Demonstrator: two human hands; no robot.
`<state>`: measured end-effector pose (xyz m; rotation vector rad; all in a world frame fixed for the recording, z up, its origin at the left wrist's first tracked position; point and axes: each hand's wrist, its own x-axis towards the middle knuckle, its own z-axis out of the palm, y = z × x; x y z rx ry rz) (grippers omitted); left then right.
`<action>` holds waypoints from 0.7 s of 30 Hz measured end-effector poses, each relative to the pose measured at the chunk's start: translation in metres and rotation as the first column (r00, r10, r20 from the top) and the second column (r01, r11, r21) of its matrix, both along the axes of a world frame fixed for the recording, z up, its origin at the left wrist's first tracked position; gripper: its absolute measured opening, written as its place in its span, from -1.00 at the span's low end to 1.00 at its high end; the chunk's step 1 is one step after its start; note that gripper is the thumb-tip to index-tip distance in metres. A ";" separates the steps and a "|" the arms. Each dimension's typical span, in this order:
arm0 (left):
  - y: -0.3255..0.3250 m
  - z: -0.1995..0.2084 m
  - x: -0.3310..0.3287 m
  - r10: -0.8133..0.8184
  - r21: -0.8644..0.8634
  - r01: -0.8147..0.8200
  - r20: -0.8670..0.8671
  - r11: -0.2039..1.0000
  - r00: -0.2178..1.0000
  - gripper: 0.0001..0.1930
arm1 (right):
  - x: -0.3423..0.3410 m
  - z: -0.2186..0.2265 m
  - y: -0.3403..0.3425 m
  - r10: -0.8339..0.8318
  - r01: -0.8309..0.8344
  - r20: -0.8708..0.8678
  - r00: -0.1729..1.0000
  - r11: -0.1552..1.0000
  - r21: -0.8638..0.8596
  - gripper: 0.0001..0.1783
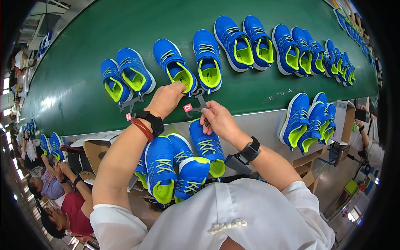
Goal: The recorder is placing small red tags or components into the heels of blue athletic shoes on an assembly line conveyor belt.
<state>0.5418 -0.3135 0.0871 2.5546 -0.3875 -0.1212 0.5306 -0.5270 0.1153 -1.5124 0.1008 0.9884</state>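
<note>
My left hand (167,100) is closed at the heel of a blue sneaker (168,54) with a lime lining, its fingertips at the collar. Its mate, another blue sneaker (207,46), stands just right of it, heel toward me. Between finger and thumb, my right hand (221,121) grips a grey plastic shoe hanger (201,100) bearing a pink size sticker. The hanger's hooked end reaches up between the two heels. A small dark piece shows under the right fingers; I cannot tell what it is. To the left, a sneaker pair (135,71) has a similar grey hanger (132,103) at its heels.
Sneaker pairs line the green table (166,18) toward the right. More blue sneakers (160,164) lie close to my body below the table edge, and others (296,118) sit on the ledge at right. Cardboard boxes (95,152) stand nearby. Other people (77,212) sit at left.
</note>
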 end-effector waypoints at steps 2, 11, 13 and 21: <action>0.003 -0.001 0.000 0.000 0.013 0.000 -0.004 1.000 1.000 -0.86 | 0.001 -0.001 0.004 0.009 -0.009 -0.007 1.000 1.000 0.002 -0.82; 0.019 0.010 0.001 0.021 0.112 -0.022 0.006 0.994 1.000 -0.52 | 0.028 -0.007 0.014 0.340 -0.336 -0.050 0.939 0.939 0.071 -0.77; 0.018 0.023 -0.002 -0.153 0.291 0.146 0.003 0.946 0.988 -0.36 | 0.033 -0.009 0.013 0.271 -0.244 -0.097 0.958 0.943 0.225 -0.73; 0.027 0.043 -0.026 -0.047 0.332 0.111 -0.195 0.937 0.980 -0.39 | 0.082 0.026 0.004 0.459 -0.105 0.838 0.295 0.887 -0.449 -0.83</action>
